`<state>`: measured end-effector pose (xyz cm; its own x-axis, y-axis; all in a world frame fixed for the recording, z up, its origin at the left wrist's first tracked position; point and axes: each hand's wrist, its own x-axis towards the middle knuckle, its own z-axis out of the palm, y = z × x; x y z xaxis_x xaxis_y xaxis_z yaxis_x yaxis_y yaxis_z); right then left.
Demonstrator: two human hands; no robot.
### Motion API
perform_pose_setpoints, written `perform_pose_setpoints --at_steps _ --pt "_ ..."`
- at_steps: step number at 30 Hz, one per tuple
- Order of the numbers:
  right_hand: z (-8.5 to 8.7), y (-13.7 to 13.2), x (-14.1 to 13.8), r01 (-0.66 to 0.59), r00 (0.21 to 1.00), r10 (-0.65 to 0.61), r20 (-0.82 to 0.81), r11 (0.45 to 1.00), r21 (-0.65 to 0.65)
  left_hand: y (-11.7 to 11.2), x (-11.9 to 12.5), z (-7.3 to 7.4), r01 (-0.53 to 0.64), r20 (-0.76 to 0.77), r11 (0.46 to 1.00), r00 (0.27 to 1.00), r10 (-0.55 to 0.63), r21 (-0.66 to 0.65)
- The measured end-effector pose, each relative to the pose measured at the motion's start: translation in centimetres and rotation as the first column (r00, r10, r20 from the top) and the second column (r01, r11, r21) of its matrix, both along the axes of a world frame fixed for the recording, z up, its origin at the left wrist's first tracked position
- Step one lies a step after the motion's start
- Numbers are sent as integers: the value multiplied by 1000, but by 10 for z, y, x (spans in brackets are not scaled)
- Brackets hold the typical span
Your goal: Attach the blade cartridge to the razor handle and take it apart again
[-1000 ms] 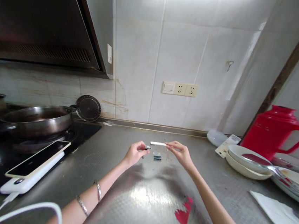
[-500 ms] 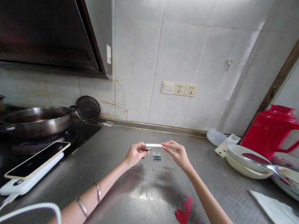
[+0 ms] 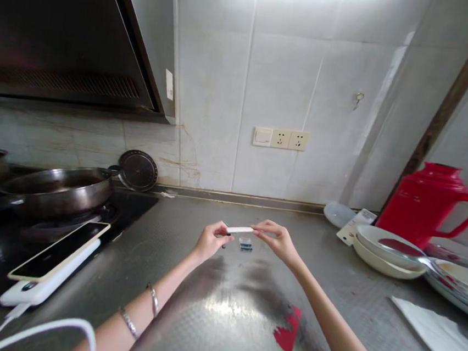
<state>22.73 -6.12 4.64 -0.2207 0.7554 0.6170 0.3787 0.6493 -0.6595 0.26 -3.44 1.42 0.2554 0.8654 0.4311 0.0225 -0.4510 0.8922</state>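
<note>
Steel worktop, tiled wall. Left hand and right hand pinch white stick by its ends. Pan 9 o'clock, jug 3 o'clock.

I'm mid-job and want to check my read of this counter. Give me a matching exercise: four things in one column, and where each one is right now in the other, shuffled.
Things
1. slim white stick
2. red plastic thermos jug
3. dark-screened phone
4. round steel frying pan

Places
A. on the black stove at far left
B. pinched between the left hand and right hand
C. far right, behind the stacked white plates
D. lying on a white power bank

Pairs: 1-B, 2-C, 3-D, 4-A
</note>
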Motion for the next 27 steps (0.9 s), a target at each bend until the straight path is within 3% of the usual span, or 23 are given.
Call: perform_pose_setpoints --at_steps 6,12,18,23,27 --pt "-1 4 11 53 999 -53 -11 999 -2 0 -1 2 -15 0 999 1000 15 -29" --pt "3 -1 0 -11 1000 11 17 1000 -2 -3 0 6 -13 14 1000 1000 13 -19" --pt "-3 6 18 41 999 -39 22 997 -60 0 -3 6 -47 12 999 999 47 -10" --pt "2 0 4 36 999 -37 -33 999 -20 0 -1 3 -16 22 1000 1000 16 -20" --pt "1 0 3 -1 1000 2 28 1000 -30 -2 0 5 -5 21 1000 1000 5 -23"
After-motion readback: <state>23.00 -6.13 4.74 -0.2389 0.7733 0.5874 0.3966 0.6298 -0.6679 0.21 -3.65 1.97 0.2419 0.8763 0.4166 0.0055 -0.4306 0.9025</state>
